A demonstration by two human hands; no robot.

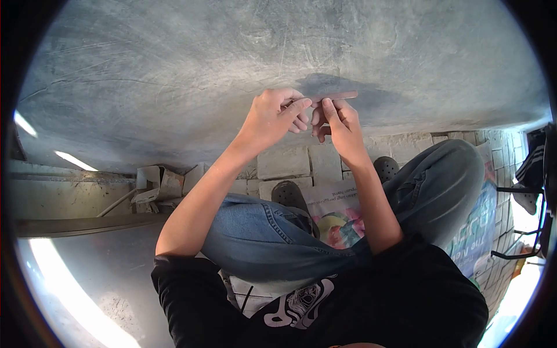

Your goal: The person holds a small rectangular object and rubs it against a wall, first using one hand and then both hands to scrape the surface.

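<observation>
Both hands are raised in front of a large grey, scuffed surface (pixel 232 52). They come together at a thin, flat reddish-brown strip (pixel 346 95), whose material I cannot make out. My right hand (pixel 343 123) pinches the strip between thumb and fingers, and its free end sticks out to the right. My left hand (pixel 277 113) has its thumb and index finger closed at the strip's left end, with the other fingers curled. The fingers hide that end. A dark shadow of the hands and strip falls on the grey surface.
Below are pale paving bricks (pixel 284 161), dark clogs (pixel 288 194) and a printed plastic sheet (pixel 333 211) under my bent jeans-clad legs. Broken whitish pieces (pixel 156 182) lie at left, near a metallic panel (pixel 116 284). At right stands a black metal frame (pixel 525 232).
</observation>
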